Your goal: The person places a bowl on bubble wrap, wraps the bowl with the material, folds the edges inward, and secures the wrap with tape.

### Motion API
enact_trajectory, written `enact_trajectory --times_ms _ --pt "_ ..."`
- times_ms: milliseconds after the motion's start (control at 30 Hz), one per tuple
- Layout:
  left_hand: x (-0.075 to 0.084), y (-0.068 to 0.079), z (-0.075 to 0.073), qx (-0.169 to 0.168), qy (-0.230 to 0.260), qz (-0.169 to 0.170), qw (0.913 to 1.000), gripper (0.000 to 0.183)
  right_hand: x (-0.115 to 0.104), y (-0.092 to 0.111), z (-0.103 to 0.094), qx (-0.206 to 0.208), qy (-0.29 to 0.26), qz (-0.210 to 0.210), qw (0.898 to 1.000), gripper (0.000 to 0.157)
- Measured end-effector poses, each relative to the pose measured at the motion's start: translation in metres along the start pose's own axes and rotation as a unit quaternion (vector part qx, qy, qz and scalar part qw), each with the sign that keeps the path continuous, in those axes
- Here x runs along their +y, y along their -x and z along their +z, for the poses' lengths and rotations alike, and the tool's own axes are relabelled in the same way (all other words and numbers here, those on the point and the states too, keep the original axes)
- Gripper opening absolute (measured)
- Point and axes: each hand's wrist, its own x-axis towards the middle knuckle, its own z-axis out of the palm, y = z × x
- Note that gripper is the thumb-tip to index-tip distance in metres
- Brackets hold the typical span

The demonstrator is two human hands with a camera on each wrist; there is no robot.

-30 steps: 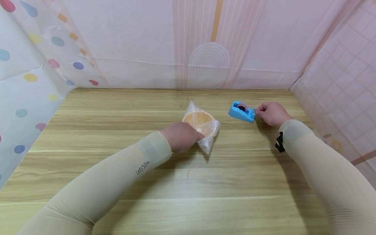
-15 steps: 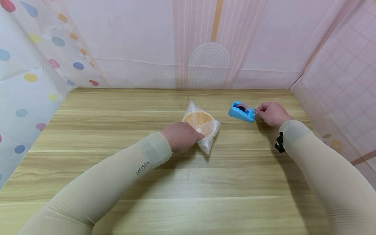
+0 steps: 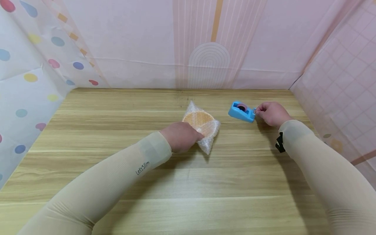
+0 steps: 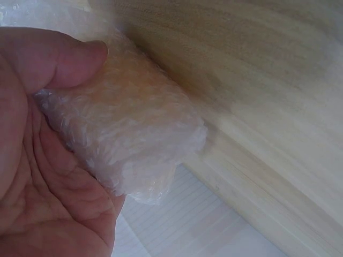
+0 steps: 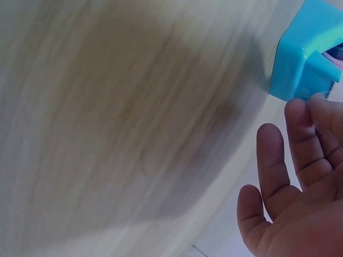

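A bubble-wrapped packet (image 3: 210, 129) lies near the middle of the table, with a round, flat orange thing showing through the wrap. My left hand (image 3: 180, 137) grips its near left edge. In the left wrist view the thumb (image 4: 80, 64) presses on top of the bubble wrap (image 4: 134, 118), and the fingers beneath it are hidden. To the right of the packet stands a blue tape dispenser (image 3: 239, 112) carrying a small roll of tape (image 3: 242, 107). At its toothed cutter, my right hand (image 3: 273, 114) pinches the tape end between thumb and forefinger; the other fingers (image 5: 272, 166) are spread.
The wood-grain table (image 3: 188, 195) meets a pink patterned cloth backdrop (image 3: 135, 49) at the back. Cloth walls stand on both sides, a dotted one (image 3: 35, 98) at left and a grid-patterned one (image 3: 349, 71) at right, near my right forearm.
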Motion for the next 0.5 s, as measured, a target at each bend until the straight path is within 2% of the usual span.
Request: enact_trajectory --times_ms 500 --pt "-0.0016 0.0017 0.0007 0.012 0.002 0.008 0.9999 0.021 0.0001 0.0006 0.0001 0.003 0.013 0.002 1.000 0.024"
